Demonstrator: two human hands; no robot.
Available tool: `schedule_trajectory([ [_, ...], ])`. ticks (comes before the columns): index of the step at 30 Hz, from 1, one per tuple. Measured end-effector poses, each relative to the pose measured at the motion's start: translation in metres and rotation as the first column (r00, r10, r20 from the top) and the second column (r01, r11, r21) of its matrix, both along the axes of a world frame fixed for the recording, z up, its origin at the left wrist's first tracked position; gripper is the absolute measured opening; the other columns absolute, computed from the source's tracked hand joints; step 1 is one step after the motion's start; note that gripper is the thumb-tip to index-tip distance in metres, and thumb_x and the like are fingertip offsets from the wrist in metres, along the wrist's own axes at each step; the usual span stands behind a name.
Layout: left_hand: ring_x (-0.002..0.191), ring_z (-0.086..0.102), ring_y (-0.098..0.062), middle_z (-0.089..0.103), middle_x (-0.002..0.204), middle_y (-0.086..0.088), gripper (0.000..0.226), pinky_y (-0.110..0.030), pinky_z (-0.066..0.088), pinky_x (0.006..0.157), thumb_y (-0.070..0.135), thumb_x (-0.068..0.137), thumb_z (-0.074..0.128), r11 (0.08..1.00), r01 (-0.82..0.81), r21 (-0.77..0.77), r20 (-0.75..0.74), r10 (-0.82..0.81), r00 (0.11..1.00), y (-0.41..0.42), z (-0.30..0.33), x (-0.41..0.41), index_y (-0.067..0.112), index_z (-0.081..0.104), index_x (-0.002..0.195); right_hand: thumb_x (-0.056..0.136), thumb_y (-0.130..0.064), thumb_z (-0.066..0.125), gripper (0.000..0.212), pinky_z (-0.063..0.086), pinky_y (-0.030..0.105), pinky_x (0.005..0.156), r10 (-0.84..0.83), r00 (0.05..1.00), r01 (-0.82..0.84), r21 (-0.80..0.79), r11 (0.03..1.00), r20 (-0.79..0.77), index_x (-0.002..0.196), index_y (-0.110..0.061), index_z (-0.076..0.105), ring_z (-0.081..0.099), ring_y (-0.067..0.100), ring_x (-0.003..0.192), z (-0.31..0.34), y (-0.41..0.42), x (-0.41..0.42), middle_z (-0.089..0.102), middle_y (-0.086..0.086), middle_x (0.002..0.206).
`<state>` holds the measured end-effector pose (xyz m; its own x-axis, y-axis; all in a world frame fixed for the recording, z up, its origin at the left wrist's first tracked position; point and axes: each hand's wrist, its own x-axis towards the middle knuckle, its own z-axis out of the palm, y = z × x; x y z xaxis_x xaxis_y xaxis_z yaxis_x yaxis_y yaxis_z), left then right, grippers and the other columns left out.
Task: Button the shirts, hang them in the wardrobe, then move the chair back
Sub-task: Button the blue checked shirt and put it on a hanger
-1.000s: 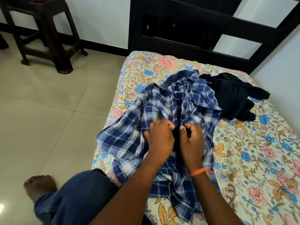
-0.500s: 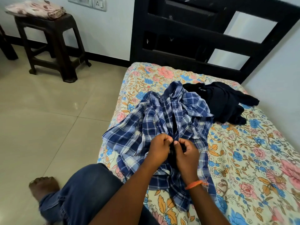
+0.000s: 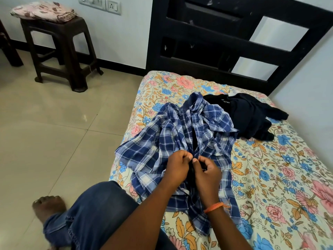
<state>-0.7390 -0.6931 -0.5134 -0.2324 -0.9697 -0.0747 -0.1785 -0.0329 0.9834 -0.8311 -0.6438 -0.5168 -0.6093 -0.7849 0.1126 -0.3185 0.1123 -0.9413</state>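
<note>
both hands' fingers pinch plaid shirt placket (black garment beside, stool apart).

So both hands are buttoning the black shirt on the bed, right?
Not quite. Both hands, left and right, are pinching the front of the blue checked shirt; the head view shows it. The black shirt lies untouched behind it on the bed.

Blue-and-white plaid shirt on a cream bedsheet with pink, blue and orange flowers, black garment beside the shirt, black headboard, dark brown stool, orange wrist thread, blue jeans
</note>
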Motion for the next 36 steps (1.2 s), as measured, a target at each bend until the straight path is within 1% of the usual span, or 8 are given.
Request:
schedule_trajectory([
  [7,0.072,0.059,-0.013,0.066,0.081,-0.002,0.023,-0.038,0.054,0.074,0.011,0.099,0.054,0.998,0.009,0.062,-0.061,-0.005,0.998,-0.003,-0.001,0.001,0.021,0.064,0.081,0.086,-0.007,0.074,0.017,0.059,0.034,0.081,0.029,0.975,-0.043,0.057,0.997,0.219,0.093,-0.023,0.076,0.073,0.019,0.087,0.0,-0.003,-0.019,0.077,0.003,0.091],
  [11,0.068,0.056,-0.01,0.063,0.075,0.001,0.021,-0.025,0.049,0.066,0.011,0.099,0.053,0.996,0.039,0.079,-0.053,-0.034,0.998,-0.004,-0.002,0.0,0.017,0.064,0.082,0.079,-0.009,0.081,0.011,0.061,0.039,0.082,0.055,0.982,-0.069,0.07,0.995,0.183,0.086,-0.017,0.078,0.075,0.019,0.083,0.002,-0.005,-0.022,0.078,0.002,0.085],
  [16,0.069,0.059,-0.017,0.069,0.082,-0.014,0.021,-0.028,0.05,0.066,0.017,0.098,0.056,0.998,0.008,0.068,-0.049,-0.005,0.999,-0.003,-0.002,-0.001,0.005,0.07,0.088,0.081,-0.014,0.081,0.003,0.062,0.047,0.077,0.041,0.995,-0.048,0.087,0.995,0.087,0.081,-0.015,0.078,0.074,0.02,0.074,0.001,-0.008,-0.019,0.076,0.0,0.075],
  [22,0.068,0.066,-0.007,0.07,0.076,0.006,0.012,-0.023,0.056,0.065,0.021,0.09,0.067,0.991,-0.098,-0.086,0.025,0.101,0.995,0.001,0.0,0.0,0.015,0.074,0.082,0.086,-0.019,0.076,0.007,0.061,0.047,0.07,0.017,1.0,-0.018,0.069,0.997,0.009,0.079,-0.018,0.077,0.072,0.019,0.069,0.0,-0.007,-0.011,0.074,-0.002,0.07],
  [26,0.07,0.064,-0.008,0.067,0.079,0.004,0.015,-0.028,0.057,0.066,0.016,0.095,0.059,0.991,-0.113,-0.073,0.097,0.119,0.988,0.002,-0.001,-0.004,0.014,0.067,0.083,0.086,-0.008,0.073,0.005,0.061,0.051,0.079,0.024,0.968,-0.045,0.077,0.996,0.25,0.083,-0.01,0.077,0.074,0.029,0.078,-0.001,-0.009,-0.011,0.076,0.007,0.078],
  [30,0.066,0.058,-0.008,0.062,0.076,0.002,0.019,-0.019,0.051,0.06,0.016,0.098,0.057,0.995,-0.102,0.021,0.047,0.1,0.994,-0.004,-0.004,-0.005,0.014,0.062,0.08,0.089,-0.003,0.068,0.008,0.057,0.052,0.089,0.062,0.812,-0.125,0.069,0.99,0.581,0.093,0.001,0.073,0.07,0.033,0.088,0.0,-0.013,-0.016,0.074,0.02,0.092],
  [33,0.062,0.054,-0.004,0.059,0.075,0.003,0.019,-0.01,0.044,0.052,0.016,0.099,0.055,0.997,-0.073,0.025,0.048,0.071,0.996,-0.006,-0.003,-0.002,0.014,0.059,0.08,0.092,-0.004,0.065,0.008,0.058,0.045,0.08,0.136,0.764,-0.25,0.095,0.964,0.631,0.093,0.001,0.071,0.067,0.028,0.082,0.006,-0.015,-0.022,0.071,0.019,0.088],
  [36,0.069,0.063,-0.015,0.061,0.079,-0.002,0.015,-0.026,0.057,0.06,0.016,0.099,0.055,0.998,-0.052,-0.031,0.078,0.054,0.995,-0.006,-0.006,-0.003,0.012,0.057,0.084,0.092,-0.002,0.063,0.007,0.058,0.031,0.064,0.126,0.745,-0.296,0.155,0.942,0.655,0.093,0.0,0.07,0.069,0.022,0.077,0.014,-0.018,-0.031,0.073,0.015,0.084],
])
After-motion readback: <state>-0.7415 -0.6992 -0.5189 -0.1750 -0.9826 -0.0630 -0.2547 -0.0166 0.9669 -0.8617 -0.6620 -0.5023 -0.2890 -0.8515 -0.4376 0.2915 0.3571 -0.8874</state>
